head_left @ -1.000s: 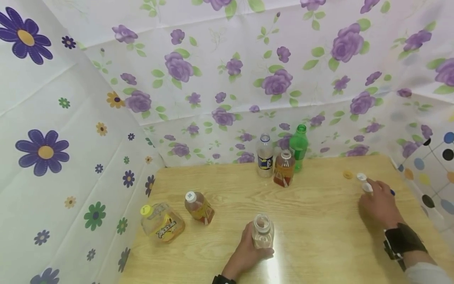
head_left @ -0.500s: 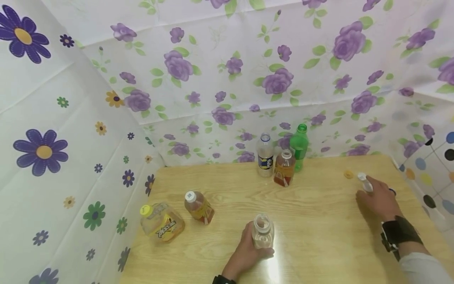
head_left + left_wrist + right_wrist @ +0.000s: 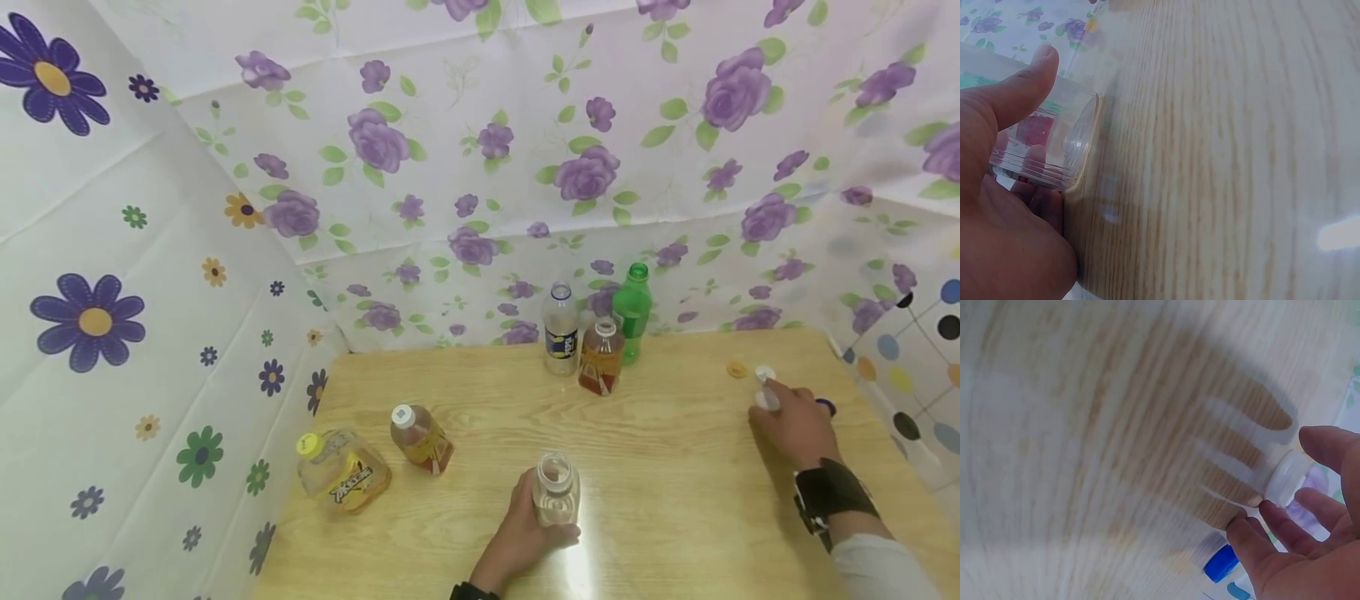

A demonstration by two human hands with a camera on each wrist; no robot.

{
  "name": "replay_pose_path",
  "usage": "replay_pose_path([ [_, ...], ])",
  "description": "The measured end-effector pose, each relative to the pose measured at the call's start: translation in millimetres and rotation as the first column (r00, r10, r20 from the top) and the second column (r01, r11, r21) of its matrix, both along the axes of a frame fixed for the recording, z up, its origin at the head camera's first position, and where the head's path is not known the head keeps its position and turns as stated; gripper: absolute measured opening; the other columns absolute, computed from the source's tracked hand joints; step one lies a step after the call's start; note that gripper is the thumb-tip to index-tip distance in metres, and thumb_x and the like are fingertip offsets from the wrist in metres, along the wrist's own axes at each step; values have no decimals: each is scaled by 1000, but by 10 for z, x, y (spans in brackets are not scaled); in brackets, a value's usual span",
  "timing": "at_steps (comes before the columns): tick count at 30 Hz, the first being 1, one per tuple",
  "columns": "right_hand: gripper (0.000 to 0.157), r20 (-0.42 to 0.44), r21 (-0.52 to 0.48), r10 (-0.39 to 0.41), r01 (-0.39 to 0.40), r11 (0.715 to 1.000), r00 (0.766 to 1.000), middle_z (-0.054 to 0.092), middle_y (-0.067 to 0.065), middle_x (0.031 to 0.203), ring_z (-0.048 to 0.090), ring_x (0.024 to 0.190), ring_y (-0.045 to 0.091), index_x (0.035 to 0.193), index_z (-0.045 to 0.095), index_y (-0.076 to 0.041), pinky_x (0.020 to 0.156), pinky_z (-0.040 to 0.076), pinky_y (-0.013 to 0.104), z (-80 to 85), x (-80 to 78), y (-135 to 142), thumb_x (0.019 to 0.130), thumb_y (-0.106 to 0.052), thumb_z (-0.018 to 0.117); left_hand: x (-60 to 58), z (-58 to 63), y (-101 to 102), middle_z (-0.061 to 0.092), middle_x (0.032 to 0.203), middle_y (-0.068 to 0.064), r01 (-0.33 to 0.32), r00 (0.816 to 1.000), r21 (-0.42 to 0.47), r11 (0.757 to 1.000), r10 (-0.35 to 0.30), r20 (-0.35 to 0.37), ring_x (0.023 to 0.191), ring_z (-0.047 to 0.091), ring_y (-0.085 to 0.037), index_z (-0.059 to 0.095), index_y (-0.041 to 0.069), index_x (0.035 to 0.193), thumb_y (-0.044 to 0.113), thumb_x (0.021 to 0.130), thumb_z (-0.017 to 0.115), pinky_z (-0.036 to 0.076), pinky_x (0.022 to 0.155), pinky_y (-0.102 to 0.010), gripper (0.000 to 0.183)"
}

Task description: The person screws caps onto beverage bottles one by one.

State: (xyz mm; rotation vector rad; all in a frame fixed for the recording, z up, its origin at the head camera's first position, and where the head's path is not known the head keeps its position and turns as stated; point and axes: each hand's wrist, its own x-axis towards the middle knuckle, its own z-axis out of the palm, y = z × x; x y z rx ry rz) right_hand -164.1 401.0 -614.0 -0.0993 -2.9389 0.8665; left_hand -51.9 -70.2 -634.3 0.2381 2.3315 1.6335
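My left hand (image 3: pixel 528 521) grips a clear plastic bottle (image 3: pixel 557 492) with no cap, standing upright on the table. The left wrist view shows the thumb and fingers of that hand (image 3: pixel 1010 181) wrapped round the bottle's lower part (image 3: pixel 1066 140). Far to the right, my right hand (image 3: pixel 798 425) pinches a white bottle cap (image 3: pixel 767 400) low over the table. In the right wrist view this white cap (image 3: pixel 1288 478) sits between thumb and fingers. A blue cap (image 3: pixel 1221 562) lies beside the fingertips. Just beyond the hand are another white cap (image 3: pixel 765 372) and a yellow cap (image 3: pixel 737 369).
At the table's back stand a clear bottle with a blue label (image 3: pixel 561 337), an amber uncapped bottle (image 3: pixel 600 358) and a green bottle (image 3: pixel 632 312). To the left are a white-capped amber bottle (image 3: pixel 423 442) and a yellow-capped bottle (image 3: pixel 345 471). Patterned cloth walls (image 3: pixel 450 167) surround the table.
My right hand has shifted slightly left, and the white cap at its fingers has moved left with it. The left hand and its bottle have stayed put.
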Motion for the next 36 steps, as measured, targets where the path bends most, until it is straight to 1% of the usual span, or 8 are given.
replay_pose_path([
  [4,55,-13,5,0,0,1000,1000,41,52,126,42,105,74,142,50,12,80,43,77,-86,-8,28,104,-25,64,-4,6,11,46,143,6,-4,1000,-8,1000,4,2,134,47,-26,37,35,157,33,83,90,39,111,-66,92],
  [8,54,-29,-2,6,-6,1000,1000,44,50,123,45,100,67,137,52,12,74,44,68,-159,-13,50,103,-27,66,0,22,26,46,142,4,-13,1000,-14,1000,13,15,133,49,-29,38,34,157,33,83,91,40,109,-69,91],
  [12,58,-31,-9,-14,13,1000,999,48,47,119,45,100,60,132,52,17,78,42,66,-197,1,35,102,-30,66,8,31,32,47,143,3,-20,1000,-19,1000,20,15,134,50,-31,37,33,158,33,82,91,40,109,-71,93],
  [16,61,-29,-20,-41,40,999,999,49,45,115,45,101,58,126,51,22,82,39,66,-224,39,-11,102,-32,65,16,21,29,46,144,3,-19,1000,-18,1000,19,14,136,48,-31,36,32,159,33,82,91,39,110,-72,95],
  [20,61,-55,-10,-48,47,999,997,51,45,113,46,101,57,121,52,25,83,35,65,-222,80,-55,102,-32,64,10,3,29,46,144,5,-20,1000,-12,1000,20,16,136,48,-31,36,33,159,35,83,91,38,111,-71,94],
  [23,63,-49,-9,-57,57,998,997,51,46,113,45,102,58,121,52,25,84,35,65,-202,116,-93,103,-33,64,8,-5,26,46,144,5,-20,1000,-10,1000,21,12,136,47,-30,37,33,158,35,82,91,38,111,-70,93],
  [30,64,4,-29,-124,124,992,992,50,42,112,42,101,58,122,53,21,77,44,64,-176,220,-198,103,-38,64,-2,0,26,47,142,5,-20,1000,-9,1000,20,1,135,47,-29,39,32,157,34,82,92,39,111,-70,91],
  [36,62,-6,-31,-128,127,991,992,51,41,112,43,96,56,121,52,19,73,43,59,-215,279,-225,102,-38,66,-2,10,28,47,142,7,-19,1000,-1,1000,19,2,136,46,-27,40,32,156,35,83,91,38,113,-67,89],
])
